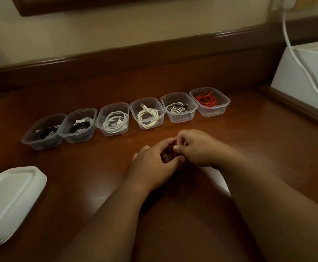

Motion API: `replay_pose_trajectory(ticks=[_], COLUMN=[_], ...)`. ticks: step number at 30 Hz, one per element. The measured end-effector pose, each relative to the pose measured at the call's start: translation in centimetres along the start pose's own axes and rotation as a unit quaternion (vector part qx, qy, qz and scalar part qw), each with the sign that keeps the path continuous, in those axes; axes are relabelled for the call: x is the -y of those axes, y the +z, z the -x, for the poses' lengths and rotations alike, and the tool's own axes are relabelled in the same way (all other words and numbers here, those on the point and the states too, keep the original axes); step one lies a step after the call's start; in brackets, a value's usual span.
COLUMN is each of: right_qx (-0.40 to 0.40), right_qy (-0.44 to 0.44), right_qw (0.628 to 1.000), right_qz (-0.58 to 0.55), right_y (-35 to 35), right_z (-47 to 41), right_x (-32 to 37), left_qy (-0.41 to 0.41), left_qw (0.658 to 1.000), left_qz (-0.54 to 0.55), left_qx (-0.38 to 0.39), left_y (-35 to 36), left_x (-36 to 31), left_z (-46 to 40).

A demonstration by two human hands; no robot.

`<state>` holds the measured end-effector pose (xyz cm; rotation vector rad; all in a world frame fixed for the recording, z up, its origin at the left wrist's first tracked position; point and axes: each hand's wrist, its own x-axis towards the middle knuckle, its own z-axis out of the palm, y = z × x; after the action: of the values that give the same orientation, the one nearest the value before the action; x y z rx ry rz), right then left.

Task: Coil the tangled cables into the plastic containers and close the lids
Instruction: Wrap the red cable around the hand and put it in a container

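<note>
Several clear plastic containers stand in a row on the brown table (249, 129), all without lids. From left they hold black cables (44, 132), a black and white cable (79, 126), a white coil (114, 122), a cream coil (147, 117), a grey coil (178, 107) and a red coil (206, 99). In front of the row my left hand (152, 165) and my right hand (196, 148) meet. Both pinch a small red cable (174, 148), mostly hidden between the fingers. A stack of white lids (10, 201) lies at the left front.
A white appliance (305, 72) stands at the right, with a white power cord (294, 53) running up the wall. A raised wooden ledge (154, 52) borders the back of the table.
</note>
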<state>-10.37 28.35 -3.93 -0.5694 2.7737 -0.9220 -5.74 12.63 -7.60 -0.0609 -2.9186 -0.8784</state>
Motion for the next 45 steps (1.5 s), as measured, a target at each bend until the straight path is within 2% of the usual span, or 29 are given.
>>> replay_pose_trajectory(ticks=[7, 13, 22, 26, 28, 31, 37, 39, 42, 45], right_qx=[-0.050, -0.053, -0.046, -0.028, -0.015, -0.018, -0.047, -0.062, -0.062, -0.062], right_qy=[0.074, 0.099, 0.105, 0.130, 0.149, 0.165, 0.144, 0.139, 0.141, 0.152], right_qw=[0.995, 0.991, 0.986, 0.974, 0.956, 0.912, 0.869, 0.876, 0.898, 0.911], right_qz=[-0.043, -0.069, -0.125, -0.182, -0.252, -0.376, -0.471, -0.458, -0.412, -0.378], right_y=[1.2, 1.4, 0.6, -0.2, -0.6, -1.1, -4.3, -5.6, -6.9, -7.4], right_z=[-0.4, -0.6, -0.1, 0.1, 0.0, -0.4, -2.1, -2.6, -3.7, -4.6], right_x=[0.8, 0.5, -0.3, -0.7, -1.0, -1.7, -3.3, -4.2, -5.7, -6.8], left_qy=[-0.047, -0.055, 0.042, 0.040, 0.053, 0.100, 0.230, 0.246, 0.264, 0.283], left_qw=[0.990, 0.987, 0.990, 0.986, 0.985, 0.981, 0.947, 0.941, 0.936, 0.941], left_qz=[-0.113, -0.137, -0.132, -0.161, -0.163, -0.169, -0.195, -0.201, -0.209, -0.185], left_qx=[-0.071, -0.066, -0.026, 0.023, 0.032, -0.001, -0.108, -0.120, -0.097, -0.025], left_y=[-0.9, -0.7, 1.1, 0.9, 0.7, 0.6, 1.0, 1.3, 1.7, 1.6], left_x=[-0.8, -0.8, -1.1, -1.4, -1.6, -2.0, -4.6, -5.1, -5.6, -5.9], left_z=[-0.2, -0.4, -0.1, -0.6, -1.1, -2.3, -6.4, -8.2, -10.4, -12.1])
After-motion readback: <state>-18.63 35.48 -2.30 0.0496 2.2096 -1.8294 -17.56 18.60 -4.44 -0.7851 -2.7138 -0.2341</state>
